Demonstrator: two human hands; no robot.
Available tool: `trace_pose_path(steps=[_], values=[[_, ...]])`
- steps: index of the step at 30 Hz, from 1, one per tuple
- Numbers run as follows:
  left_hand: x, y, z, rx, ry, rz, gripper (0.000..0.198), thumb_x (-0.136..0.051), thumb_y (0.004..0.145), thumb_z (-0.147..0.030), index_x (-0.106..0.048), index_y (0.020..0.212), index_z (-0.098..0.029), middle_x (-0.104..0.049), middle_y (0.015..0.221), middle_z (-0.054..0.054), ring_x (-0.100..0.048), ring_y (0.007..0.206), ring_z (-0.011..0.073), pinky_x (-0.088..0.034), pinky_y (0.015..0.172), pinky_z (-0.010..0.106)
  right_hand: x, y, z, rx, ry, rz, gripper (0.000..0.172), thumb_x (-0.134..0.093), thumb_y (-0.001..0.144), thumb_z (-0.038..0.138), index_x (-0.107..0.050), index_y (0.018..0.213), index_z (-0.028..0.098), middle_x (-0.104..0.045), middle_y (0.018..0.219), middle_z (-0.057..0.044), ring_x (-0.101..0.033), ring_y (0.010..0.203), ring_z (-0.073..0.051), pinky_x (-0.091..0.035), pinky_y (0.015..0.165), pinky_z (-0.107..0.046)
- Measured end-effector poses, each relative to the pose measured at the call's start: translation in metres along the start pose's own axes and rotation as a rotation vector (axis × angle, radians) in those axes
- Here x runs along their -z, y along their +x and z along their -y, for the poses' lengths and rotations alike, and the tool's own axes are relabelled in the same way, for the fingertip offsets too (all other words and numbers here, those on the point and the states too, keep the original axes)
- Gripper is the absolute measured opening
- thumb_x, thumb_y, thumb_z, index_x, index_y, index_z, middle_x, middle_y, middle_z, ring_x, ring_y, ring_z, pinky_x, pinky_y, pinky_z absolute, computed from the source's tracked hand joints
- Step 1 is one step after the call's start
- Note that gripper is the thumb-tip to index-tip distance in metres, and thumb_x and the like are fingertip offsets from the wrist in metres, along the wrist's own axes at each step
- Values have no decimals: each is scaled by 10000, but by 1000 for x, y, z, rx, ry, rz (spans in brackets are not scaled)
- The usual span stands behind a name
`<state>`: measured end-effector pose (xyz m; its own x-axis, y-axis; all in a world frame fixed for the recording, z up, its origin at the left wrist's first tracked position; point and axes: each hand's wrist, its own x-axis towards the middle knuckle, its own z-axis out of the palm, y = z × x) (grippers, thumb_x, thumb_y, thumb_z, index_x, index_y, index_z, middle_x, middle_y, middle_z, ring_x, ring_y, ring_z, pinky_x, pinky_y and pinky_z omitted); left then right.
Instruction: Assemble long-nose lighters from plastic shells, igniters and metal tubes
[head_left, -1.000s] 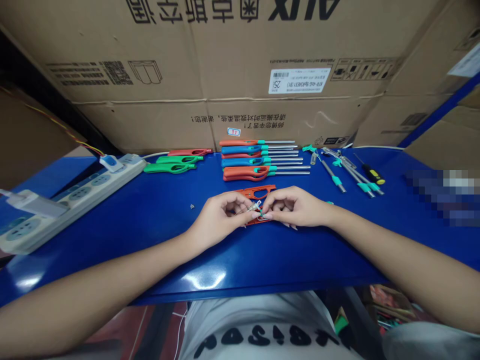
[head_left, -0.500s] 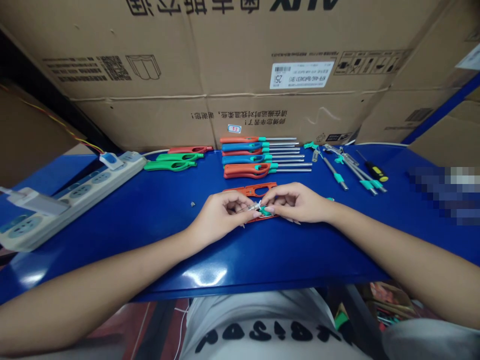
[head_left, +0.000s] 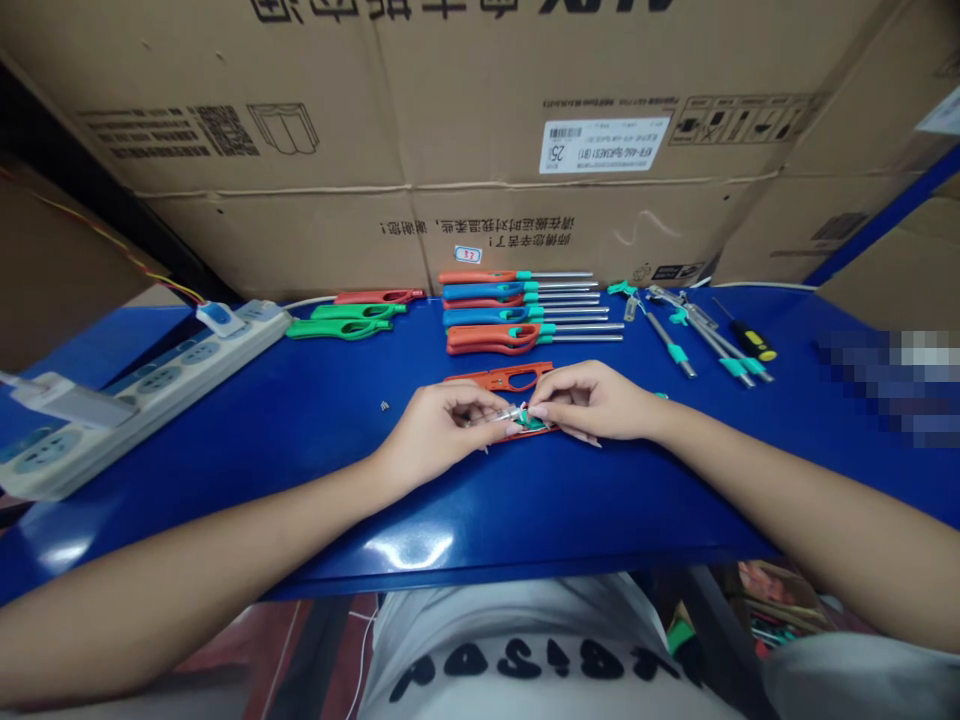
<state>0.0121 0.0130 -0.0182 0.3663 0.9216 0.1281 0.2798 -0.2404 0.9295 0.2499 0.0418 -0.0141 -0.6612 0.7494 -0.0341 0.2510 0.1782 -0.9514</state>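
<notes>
Very little has changed over the last second: both hands have stayed close together at the middle of the blue table [head_left: 225, 440], and only the fingertips have shifted slightly. The left hand [head_left: 439, 428] still has its fingers [head_left: 491, 408] pressed together, pinching a small metal part [head_left: 513, 412]. The right hand [head_left: 592, 400] meets it from the other end, its fingers [head_left: 540, 410] also closed on the part and now sitting a touch lower. A teal piece [head_left: 534, 424] peeks out just under them. The part is held just above the near end of an open orange shell [head_left: 501, 378], which lies flat on the table beneath both hands and has not moved. So small a shift reads as fine adjustment of the same part over the same shell rather than a change of thing. Behind the hands lie a row of lighters [head_left: 517, 310], green handles [head_left: 341, 320] to the left, and metal tubes [head_left: 697, 340] with a screwdriver [head_left: 746, 340] to the right. A power strip [head_left: 150, 385] sits at far left.
</notes>
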Motion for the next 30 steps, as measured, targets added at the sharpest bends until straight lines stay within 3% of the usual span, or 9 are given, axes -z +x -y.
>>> trace_pose_path(steps=[30], values=[[0, 1, 2, -44, -12, -4, 252, -829, 751, -349, -795, 897, -147, -729, 804, 52, -627, 601, 117, -504, 550, 229, 1, 0, -4, 55, 24, 12, 330, -690, 890, 443, -687, 926, 115, -557, 587, 33, -490, 382, -62, -384, 332, -173]])
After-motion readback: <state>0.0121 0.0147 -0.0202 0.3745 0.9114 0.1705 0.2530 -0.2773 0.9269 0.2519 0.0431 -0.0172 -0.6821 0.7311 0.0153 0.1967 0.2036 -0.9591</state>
